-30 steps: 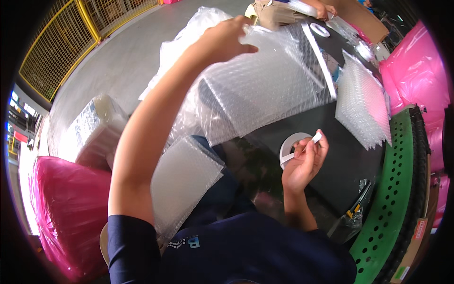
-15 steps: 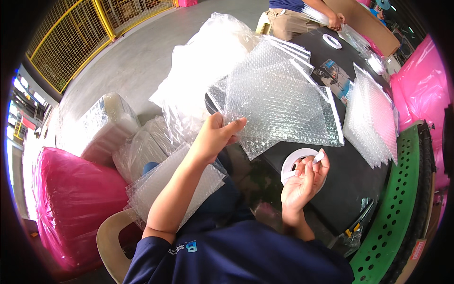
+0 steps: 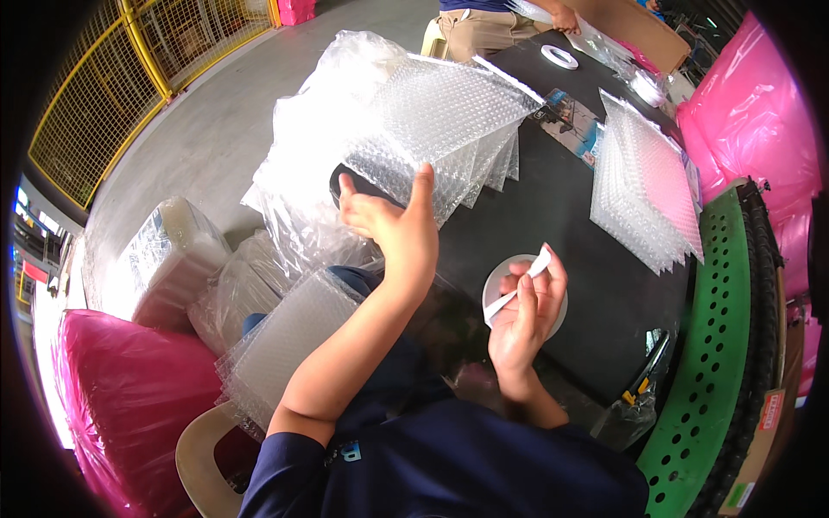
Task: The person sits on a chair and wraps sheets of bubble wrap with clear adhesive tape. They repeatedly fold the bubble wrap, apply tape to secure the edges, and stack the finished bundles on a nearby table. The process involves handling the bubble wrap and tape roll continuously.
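My left hand [image 3: 393,220] is open, thumb and fingers spread, at the near edge of a fanned stack of clear bubble-wrap bags [image 3: 449,108] at the far end of the black table. Nothing is in it. My right hand [image 3: 527,319], over the table's near part, is closed on a loose white strip from a roll of white tape [image 3: 498,281]. The strip crosses the fingers, and the roll sits behind them, partly hidden. More bubble-wrap sheets [image 3: 289,332] lie on my lap, under my left forearm.
To the right stands another bubble-wrap stack [image 3: 643,181], partly pink. A second tape roll [image 3: 560,57] and a picture sheet [image 3: 570,125] lie on the black table [image 3: 596,319]. A cutter [image 3: 639,388] is near its edge, beside a green perforated panel [image 3: 704,345]. A co-worker [image 3: 488,30] sits beyond.
My left hand has let go of a bubble-wrap bag, which now lies on the far stack. My right hand still holds the tape strip. The whole view has shifted slightly.
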A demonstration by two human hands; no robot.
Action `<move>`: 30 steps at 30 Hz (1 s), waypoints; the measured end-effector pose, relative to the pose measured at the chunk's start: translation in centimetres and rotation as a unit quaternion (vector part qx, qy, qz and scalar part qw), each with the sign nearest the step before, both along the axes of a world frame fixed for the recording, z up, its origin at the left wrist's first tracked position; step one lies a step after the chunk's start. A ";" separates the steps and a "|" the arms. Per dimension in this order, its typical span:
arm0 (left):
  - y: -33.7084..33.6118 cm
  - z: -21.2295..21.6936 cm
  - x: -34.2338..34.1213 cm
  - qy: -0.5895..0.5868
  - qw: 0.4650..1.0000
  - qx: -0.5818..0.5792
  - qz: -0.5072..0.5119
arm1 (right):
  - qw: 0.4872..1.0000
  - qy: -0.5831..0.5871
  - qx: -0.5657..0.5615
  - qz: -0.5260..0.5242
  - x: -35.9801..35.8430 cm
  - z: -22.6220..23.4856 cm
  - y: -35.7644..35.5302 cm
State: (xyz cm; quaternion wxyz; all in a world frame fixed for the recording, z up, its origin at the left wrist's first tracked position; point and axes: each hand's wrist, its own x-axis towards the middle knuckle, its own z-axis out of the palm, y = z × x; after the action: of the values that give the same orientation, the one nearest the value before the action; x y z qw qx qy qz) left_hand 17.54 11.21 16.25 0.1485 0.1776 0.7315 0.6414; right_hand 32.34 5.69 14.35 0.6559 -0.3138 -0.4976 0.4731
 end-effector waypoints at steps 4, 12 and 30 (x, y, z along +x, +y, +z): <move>1.7 1.0 -3.3 -0.279 0.957 0.079 -0.033 | 0.978 -0.194 0.004 0.077 1.8 1.9 0.2; -3.1 -0.2 1.9 0.161 0.958 0.211 -0.112 | 0.890 -0.428 0.083 0.134 3.7 2.8 3.5; -3.5 4.5 -4.4 0.464 0.834 0.263 -0.141 | 0.888 -0.384 -0.253 0.026 1.3 6.6 23.4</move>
State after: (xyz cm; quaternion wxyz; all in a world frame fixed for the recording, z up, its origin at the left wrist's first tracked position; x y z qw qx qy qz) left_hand 13.17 7.73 20.72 -0.1717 0.5877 0.4852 0.6243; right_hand 33.61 29.11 21.00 0.2995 -0.6132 -0.5819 0.4424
